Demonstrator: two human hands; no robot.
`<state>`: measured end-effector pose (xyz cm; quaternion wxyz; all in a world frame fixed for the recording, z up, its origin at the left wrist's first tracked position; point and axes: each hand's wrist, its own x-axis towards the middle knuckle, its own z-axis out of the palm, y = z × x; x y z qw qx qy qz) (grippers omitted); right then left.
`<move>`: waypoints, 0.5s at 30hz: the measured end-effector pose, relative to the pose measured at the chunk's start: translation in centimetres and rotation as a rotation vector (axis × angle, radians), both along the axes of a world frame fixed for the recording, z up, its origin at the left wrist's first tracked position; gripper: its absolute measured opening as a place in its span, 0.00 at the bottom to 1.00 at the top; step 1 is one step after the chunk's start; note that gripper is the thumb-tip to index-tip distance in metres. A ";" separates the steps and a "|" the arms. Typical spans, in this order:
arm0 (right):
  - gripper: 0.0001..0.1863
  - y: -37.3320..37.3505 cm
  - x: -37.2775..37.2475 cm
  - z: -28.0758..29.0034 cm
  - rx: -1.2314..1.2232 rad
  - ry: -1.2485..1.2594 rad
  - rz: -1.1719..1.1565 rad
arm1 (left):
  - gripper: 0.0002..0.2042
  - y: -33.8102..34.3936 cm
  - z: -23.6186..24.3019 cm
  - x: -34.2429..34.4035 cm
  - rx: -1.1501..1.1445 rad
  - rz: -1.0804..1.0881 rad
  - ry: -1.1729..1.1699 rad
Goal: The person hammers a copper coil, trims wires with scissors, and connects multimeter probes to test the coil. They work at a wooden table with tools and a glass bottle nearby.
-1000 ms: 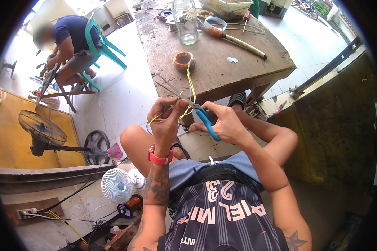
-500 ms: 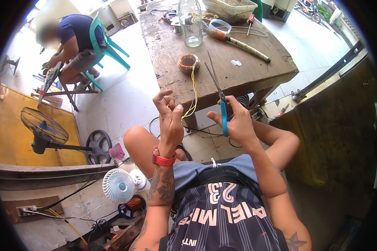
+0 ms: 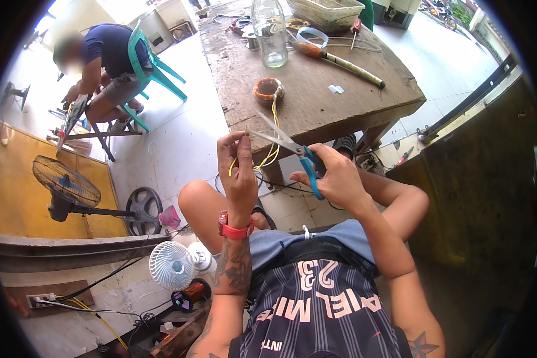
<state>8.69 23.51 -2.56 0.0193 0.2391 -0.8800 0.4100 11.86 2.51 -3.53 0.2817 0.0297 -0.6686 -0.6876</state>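
Head view: my left fingers (image 3: pixel 245 143) are pinched, thumb against forefinger, on what looks like a thin wire end, too small to make out clearly, with a yellow length (image 3: pixel 231 169) hanging beside them lower down. My right fingers (image 3: pixel 328 160) are curled through the blue-and-black handles of the scissors (image 3: pixel 301 151), whose parted blades point toward that pinch. Yellow and white wires (image 3: pixel 274 110) run slack from my left side up to the copper-coloured ring (image 3: pixel 268 90), which rests on the wooden surface (image 3: pixel 322 110) near its edge, in front of the glass bottle (image 3: pixel 271 36).

I judge the wires light, springy and smooth-skinned; they should bend readily but could roll under my thumb, so a pinch close to the tip gives the best control. Any bare strand would be finer and might snap if nicked. The ring is probably dense for its size and firm, though its windings look easy to scratch. I'd take it around the outer wall, never by the wires, since a tug could strain where they join.
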 end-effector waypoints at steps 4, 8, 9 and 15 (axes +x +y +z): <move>0.36 -0.6 -0.5 0.3 0.041 0.077 0.034 | 0.05 0.9 0.0 0.2 -0.053 0.005 0.031; 0.37 -1.1 -0.9 1.0 0.010 0.128 0.061 | 0.04 1.3 0.1 0.3 -0.069 -0.022 0.050; 0.37 -1.1 -1.0 1.2 0.007 0.111 0.069 | 0.05 1.2 0.1 0.3 -0.106 -0.016 0.027; 0.35 -1.1 -1.0 1.7 -0.042 -0.091 0.115 | 0.04 1.1 -0.1 0.4 -0.038 -0.073 0.058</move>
